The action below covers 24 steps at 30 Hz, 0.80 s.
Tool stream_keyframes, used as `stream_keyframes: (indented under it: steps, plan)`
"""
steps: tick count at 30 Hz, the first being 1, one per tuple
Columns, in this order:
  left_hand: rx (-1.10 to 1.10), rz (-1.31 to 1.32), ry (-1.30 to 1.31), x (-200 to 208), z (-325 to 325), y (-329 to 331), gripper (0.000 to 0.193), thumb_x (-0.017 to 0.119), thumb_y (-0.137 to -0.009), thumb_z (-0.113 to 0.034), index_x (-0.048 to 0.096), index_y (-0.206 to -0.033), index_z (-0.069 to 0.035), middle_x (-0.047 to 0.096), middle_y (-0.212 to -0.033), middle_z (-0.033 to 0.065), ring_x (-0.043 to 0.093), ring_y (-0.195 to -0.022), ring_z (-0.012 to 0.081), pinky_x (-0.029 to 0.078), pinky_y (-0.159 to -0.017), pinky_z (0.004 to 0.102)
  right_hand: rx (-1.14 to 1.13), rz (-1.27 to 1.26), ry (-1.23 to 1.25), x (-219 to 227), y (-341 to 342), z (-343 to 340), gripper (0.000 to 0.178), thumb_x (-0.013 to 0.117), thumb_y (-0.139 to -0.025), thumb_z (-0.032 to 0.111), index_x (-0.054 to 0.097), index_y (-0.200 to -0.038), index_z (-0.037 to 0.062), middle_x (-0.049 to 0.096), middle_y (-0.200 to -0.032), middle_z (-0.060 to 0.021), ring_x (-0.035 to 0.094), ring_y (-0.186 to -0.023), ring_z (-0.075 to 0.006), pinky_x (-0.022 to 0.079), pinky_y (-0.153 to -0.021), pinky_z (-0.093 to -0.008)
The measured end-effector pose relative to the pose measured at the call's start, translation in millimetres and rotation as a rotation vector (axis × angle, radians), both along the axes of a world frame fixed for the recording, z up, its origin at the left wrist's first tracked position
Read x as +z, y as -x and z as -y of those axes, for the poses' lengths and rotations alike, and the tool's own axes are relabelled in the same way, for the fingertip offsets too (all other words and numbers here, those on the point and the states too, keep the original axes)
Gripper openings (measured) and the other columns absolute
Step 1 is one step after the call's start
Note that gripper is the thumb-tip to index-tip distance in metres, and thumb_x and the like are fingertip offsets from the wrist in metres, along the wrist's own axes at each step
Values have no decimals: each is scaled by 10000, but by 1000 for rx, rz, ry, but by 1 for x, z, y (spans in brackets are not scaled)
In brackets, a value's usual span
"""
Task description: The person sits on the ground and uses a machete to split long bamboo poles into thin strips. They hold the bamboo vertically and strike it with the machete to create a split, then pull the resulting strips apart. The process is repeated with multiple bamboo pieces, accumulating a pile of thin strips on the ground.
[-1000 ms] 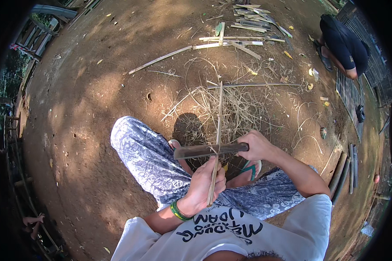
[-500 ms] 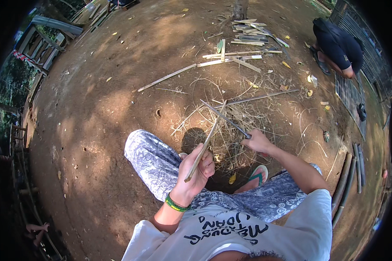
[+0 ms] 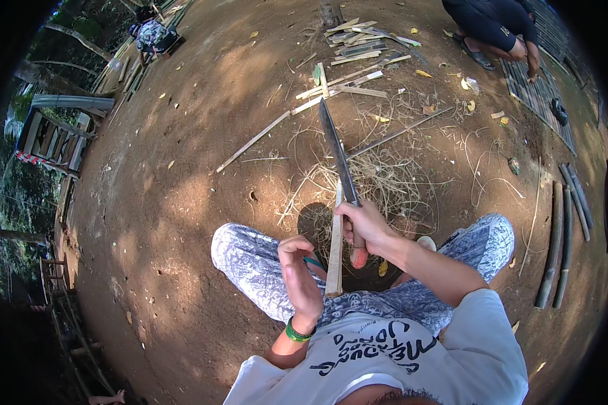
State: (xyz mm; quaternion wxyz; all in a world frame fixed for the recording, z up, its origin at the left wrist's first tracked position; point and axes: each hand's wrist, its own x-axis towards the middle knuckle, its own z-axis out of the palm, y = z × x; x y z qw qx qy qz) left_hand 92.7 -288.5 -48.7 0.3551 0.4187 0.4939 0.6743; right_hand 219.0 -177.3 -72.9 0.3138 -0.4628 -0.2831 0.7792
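My right hand point(image 3: 368, 228) grips a machete point(image 3: 336, 143) by its handle, whose butt end is reddish. The dark blade points away from me and slightly to the left. Just left of that hand, a pale bamboo strip point(image 3: 335, 253) runs lengthwise from my lap out under the blade. The fingers of my right hand are close to the strip; whether they touch it I cannot tell. My left hand point(image 3: 299, 278), with a green band at the wrist, is raised beside the strip, apart from it. Its fingers are loosely bent, and nothing shows in them.
Thin shavings point(image 3: 392, 185) heap on the dirt beyond my feet, with a long strip point(image 3: 402, 131) across them. Farther off lie stacked bamboo pieces point(image 3: 358, 47) by a trunk. A person point(image 3: 496, 27) bends over a slatted bamboo panel point(image 3: 537, 94). Dark bamboo poles point(image 3: 552, 246) lie at right.
My left hand has let go of the bamboo strip, which now lies lengthwise between my hands. My right hand has moved left and nearer, and the machete's blade now points more straight ahead.
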Motion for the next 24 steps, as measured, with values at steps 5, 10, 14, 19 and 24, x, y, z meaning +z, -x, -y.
stream_keyframes:
  steps: [5,10,14,19,24]
  plan:
    - [-11,-265,-662,27,9,-20,756,338,-938,-748,478,-1106,-24,616,-1059,235,621,-1068,347,447,-994,513,-75,-208,89,24,15,31,174,629,-888,175,542,-777,74,498,-631,7,484,-506,-97,396,-467,-275]
    - [-199,-413,-731,61,-23,-5,426,460,-1025,-478,420,-903,-71,637,-765,141,693,-694,306,577,-706,445,-66,-211,-22,32,7,45,250,629,-946,224,520,-780,73,489,-644,4,465,-504,-84,378,-461,-258]
    - [-123,-304,-700,82,-39,4,399,413,-1050,-442,372,-860,-94,497,-649,49,504,-499,151,434,-463,286,65,-88,-68,37,-8,75,262,628,-975,263,613,-873,23,452,-559,21,414,-456,-65,326,-423,-247]
    - [-136,-105,-787,91,-61,-16,504,340,-1006,-591,353,-870,-105,345,-563,-7,286,-395,62,249,-351,207,175,74,-167,50,-23,96,287,685,-937,283,665,-961,-3,486,-544,31,434,-464,-38,328,-436,-256]
    - [-215,-183,-864,68,-60,-5,603,209,-983,-662,365,-814,-104,322,-540,-2,295,-369,98,240,-337,219,140,259,-714,39,-19,93,252,702,-895,217,629,-793,-2,480,-505,-24,423,-480,-74,340,-455,-286]
